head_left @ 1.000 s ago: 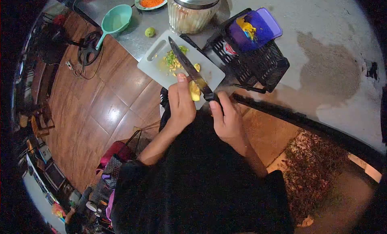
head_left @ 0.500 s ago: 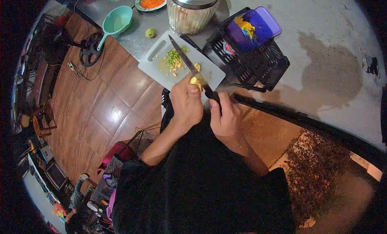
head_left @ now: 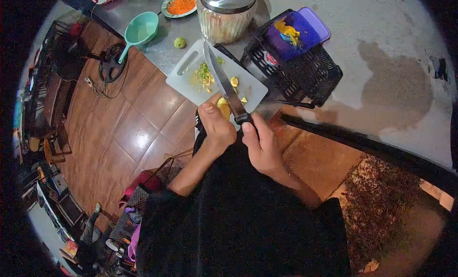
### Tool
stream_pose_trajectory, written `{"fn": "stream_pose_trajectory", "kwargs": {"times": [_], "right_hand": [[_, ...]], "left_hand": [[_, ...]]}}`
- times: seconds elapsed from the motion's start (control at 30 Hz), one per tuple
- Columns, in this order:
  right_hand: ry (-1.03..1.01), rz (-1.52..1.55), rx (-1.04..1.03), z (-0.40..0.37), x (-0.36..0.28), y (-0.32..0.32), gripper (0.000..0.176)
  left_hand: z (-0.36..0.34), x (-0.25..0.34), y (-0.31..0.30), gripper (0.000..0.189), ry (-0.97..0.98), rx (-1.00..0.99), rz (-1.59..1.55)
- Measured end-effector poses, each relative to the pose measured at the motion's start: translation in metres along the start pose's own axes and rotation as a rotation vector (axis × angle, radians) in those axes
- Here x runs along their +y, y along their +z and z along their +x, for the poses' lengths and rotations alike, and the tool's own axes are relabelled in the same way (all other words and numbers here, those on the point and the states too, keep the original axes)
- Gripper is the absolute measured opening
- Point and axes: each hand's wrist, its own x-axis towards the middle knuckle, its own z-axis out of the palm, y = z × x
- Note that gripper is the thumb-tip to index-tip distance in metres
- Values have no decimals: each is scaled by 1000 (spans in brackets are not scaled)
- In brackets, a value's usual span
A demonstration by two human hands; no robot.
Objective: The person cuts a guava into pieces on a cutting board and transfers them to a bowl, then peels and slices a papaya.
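Observation:
My right hand (head_left: 261,146) is wrapped round the black handle of a kitchen knife (head_left: 220,79), its long blade pointing away over the cutting board. My left hand (head_left: 217,127) grips a yellow piece that looks like peeled ginger (head_left: 223,107), close beside the blade. Both hands are at the near edge of the white cutting board (head_left: 183,69). On the board lie chopped green and yellow bits (head_left: 204,76), partly behind the blade. A yellow slice (head_left: 234,81) and a smaller chip rest to the right of the knife.
Beyond the board stands a ribbed glass jar (head_left: 224,24) with a metal lid. A small green lime (head_left: 180,42), a teal handled strainer or scoop (head_left: 141,29) and a plate of shredded carrot (head_left: 181,5) are at left. A black basket (head_left: 305,81) holds a purple container (head_left: 315,26).
The knife has tilted and moved slightly left, its blade face now showing more. My left hand has shifted a little left and down with the yellow piece.

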Motion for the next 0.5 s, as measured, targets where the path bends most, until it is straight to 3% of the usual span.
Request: {"fn": "stream_pose_trajectory", "kwargs": {"times": [0.13,0.23,0.3,0.5], "right_hand": [[-1,95,-5,-1,7,2,25],[1,99,11,-1,7,-2,25],[-91,2,99,-1,11,-4,25],[-151,-111,123,-2,4,-14,23]], "left_hand": [[0,17,4,88,46,-68,-4],[4,6,11,84,-16,-18,-139],[5,0,14,85,-168,192,-149],[4,-2,10,81,-243,204,-178]]}}
